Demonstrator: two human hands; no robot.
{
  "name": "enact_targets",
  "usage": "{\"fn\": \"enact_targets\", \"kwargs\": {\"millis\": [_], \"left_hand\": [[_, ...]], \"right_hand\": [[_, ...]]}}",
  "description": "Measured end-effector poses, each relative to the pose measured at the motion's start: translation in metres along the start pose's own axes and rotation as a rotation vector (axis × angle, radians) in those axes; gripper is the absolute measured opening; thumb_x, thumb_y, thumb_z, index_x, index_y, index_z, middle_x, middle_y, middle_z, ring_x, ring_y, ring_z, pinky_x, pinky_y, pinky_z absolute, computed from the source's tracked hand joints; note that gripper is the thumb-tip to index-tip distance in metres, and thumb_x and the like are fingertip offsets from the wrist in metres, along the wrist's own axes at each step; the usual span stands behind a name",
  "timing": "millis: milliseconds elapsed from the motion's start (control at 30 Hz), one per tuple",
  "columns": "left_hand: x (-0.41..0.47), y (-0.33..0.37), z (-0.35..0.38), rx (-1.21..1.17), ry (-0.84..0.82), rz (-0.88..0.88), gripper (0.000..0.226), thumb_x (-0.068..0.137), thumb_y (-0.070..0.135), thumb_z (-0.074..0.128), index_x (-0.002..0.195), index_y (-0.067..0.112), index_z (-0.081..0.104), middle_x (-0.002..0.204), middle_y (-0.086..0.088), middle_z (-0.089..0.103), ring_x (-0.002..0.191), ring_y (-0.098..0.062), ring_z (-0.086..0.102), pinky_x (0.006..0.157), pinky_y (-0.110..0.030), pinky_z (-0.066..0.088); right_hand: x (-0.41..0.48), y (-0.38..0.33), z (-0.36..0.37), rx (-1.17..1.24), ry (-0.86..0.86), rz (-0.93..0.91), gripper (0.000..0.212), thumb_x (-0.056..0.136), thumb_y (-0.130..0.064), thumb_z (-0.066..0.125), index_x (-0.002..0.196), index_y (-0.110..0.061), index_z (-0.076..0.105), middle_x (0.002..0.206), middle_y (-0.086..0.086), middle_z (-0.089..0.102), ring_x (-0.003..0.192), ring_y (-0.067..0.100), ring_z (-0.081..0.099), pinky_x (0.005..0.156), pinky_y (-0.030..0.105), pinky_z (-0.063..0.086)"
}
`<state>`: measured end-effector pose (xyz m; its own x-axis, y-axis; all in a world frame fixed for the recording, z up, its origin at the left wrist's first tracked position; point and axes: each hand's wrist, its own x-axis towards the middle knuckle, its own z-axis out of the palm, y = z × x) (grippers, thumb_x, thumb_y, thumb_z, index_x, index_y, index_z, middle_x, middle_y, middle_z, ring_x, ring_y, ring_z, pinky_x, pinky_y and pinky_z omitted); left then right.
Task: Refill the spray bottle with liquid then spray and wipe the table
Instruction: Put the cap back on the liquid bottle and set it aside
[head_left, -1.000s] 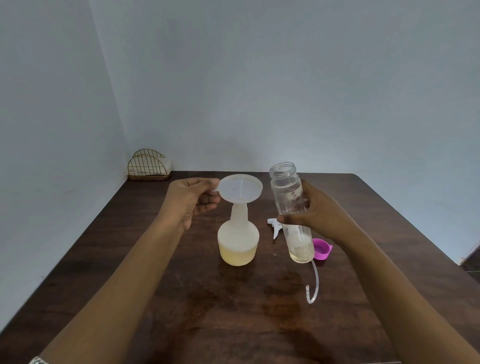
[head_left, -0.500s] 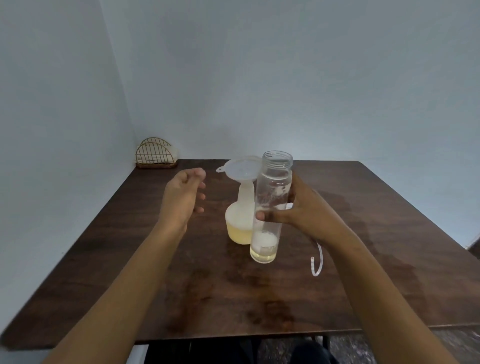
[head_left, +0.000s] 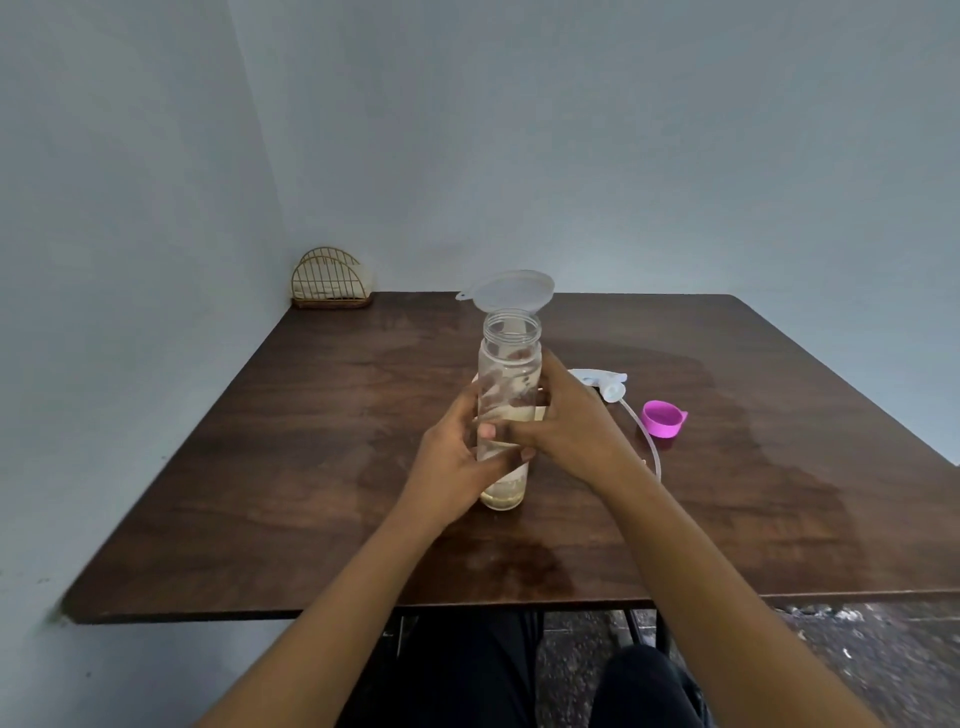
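A dark wooden table (head_left: 260, 493) fills the middle of the view, pushed into the corner of two pale walls, its surface streaked with duller, damp-looking patches. Two bare forearms reach in from the near edge and meet over its centre.

Between them stands a tall clear bottle (head_left: 509, 364), upright, uncapped, with a shallow layer of pale yellowish liquid at the bottom. Its base is at the tabletop or just above it; contact cannot be told. The left hand (head_left: 449, 462) wraps the bottle's lower half from the left, fingers curled round the body and the thumb across the front. The right hand (head_left: 571, 431) grips it from the right at mid-height, fingers curved behind the plastic and showing through it.

Directly behind the bottle's mouth shows the wide bowl of a white funnel (head_left: 511, 291); what it sits in is hidden by the bottle and hands.

In the far left corner sits a gold wire holder (head_left: 330, 283). Right of the hands a white spray head (head_left: 602, 382) lies on its side, its thin tube (head_left: 652, 447) curving toward the person. Just beyond it rests a pink cap (head_left: 662, 418), open side up.
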<state>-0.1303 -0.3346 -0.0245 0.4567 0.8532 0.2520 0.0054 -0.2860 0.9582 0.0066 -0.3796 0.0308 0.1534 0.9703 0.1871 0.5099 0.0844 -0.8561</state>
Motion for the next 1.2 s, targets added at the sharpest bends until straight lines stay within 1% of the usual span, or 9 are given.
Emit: {"fn": "enact_targets", "kwargs": {"millis": [133,200,300,400,500,600,833,1033,1200], "left_hand": [[-0.001,0.0,0.002,0.042,0.028,-0.01,0.074,0.07,0.015,0.083,0.135,0.024,0.048,0.119,0.003,0.067,0.107,-0.01,0.066,0.093,-0.042,0.054],[-0.001,0.0,0.002,0.072,0.031,-0.011,0.073,0.071,0.017,0.083,0.135,0.025,0.048,0.119,0.005,0.067,0.106,-0.005,0.065,0.093,-0.036,0.054],[0.001,-0.002,0.002,0.068,0.023,-0.029,0.072,0.07,0.019,0.083,0.133,0.025,0.048,0.12,0.005,0.066,0.11,-0.008,0.063,0.096,-0.038,0.052],[0.003,-0.003,0.001,0.067,0.022,-0.036,0.073,0.07,0.017,0.083,0.133,0.025,0.048,0.119,0.004,0.066,0.111,-0.01,0.064,0.097,-0.038,0.052],[0.003,-0.003,0.002,0.045,0.026,-0.042,0.074,0.069,0.013,0.083,0.133,0.023,0.048,0.119,0.004,0.066,0.11,-0.01,0.064,0.097,-0.037,0.052],[0.002,-0.005,0.002,0.04,0.037,-0.049,0.074,0.068,0.016,0.084,0.133,0.023,0.049,0.12,0.004,0.066,0.112,-0.011,0.063,0.098,-0.039,0.051],[0.004,-0.006,0.003,0.027,0.027,-0.055,0.076,0.069,0.016,0.083,0.136,0.022,0.047,0.121,0.004,0.066,0.113,-0.01,0.062,0.098,-0.037,0.051],[0.005,-0.008,0.002,0.019,0.029,-0.056,0.074,0.068,0.013,0.083,0.133,0.019,0.049,0.119,0.002,0.067,0.11,-0.011,0.064,0.096,-0.035,0.052],[0.005,-0.01,0.002,-0.003,0.037,-0.059,0.074,0.068,0.012,0.084,0.133,0.019,0.05,0.116,0.002,0.068,0.11,-0.014,0.064,0.095,-0.036,0.052]], "right_hand": [[-0.009,-0.001,-0.015,0.0,-0.026,0.05,0.079,0.065,-0.032,0.084,0.132,-0.024,0.044,0.12,-0.006,0.061,0.109,0.005,0.058,0.091,0.032,0.052],[-0.014,-0.002,-0.039,0.092,-0.006,0.06,0.062,0.075,-0.023,0.077,0.13,-0.021,0.048,0.117,-0.001,0.063,0.104,0.011,0.062,0.091,0.033,0.052],[-0.015,0.011,-0.087,0.117,0.145,0.052,0.032,0.086,-0.006,0.062,0.112,-0.023,0.059,0.105,-0.001,0.069,0.091,0.01,0.064,0.08,0.028,0.051],[0.006,0.054,-0.12,-0.205,0.233,0.135,0.042,0.082,0.008,0.052,0.112,-0.02,0.059,0.113,0.006,0.064,0.1,0.017,0.059,0.091,0.036,0.048],[0.03,0.099,-0.126,-0.661,-0.002,0.331,0.053,0.086,-0.004,0.056,0.137,-0.016,0.044,0.139,0.014,0.047,0.124,0.03,0.047,0.103,0.038,0.038],[0.039,0.121,-0.122,-0.895,-0.194,0.395,0.066,0.087,-0.008,0.053,0.147,-0.022,0.027,0.149,0.012,0.034,0.136,0.032,0.032,0.109,0.038,0.03],[0.043,0.121,-0.12,-1.006,-0.195,0.404,0.062,0.082,-0.013,0.066,0.138,-0.021,0.04,0.134,0.012,0.046,0.123,0.03,0.044,0.096,0.034,0.039],[0.04,0.118,-0.118,-1.047,-0.211,0.383,0.053,0.075,-0.025,0.074,0.122,-0.01,0.054,0.123,0.009,0.054,0.111,0.025,0.051,0.089,0.033,0.042],[0.033,0.096,-0.128,-0.931,-0.066,0.352,0.039,0.07,-0.023,0.075,0.102,-0.011,0.056,0.108,0.008,0.06,0.096,0.026,0.054,0.079,0.032,0.045]]}}
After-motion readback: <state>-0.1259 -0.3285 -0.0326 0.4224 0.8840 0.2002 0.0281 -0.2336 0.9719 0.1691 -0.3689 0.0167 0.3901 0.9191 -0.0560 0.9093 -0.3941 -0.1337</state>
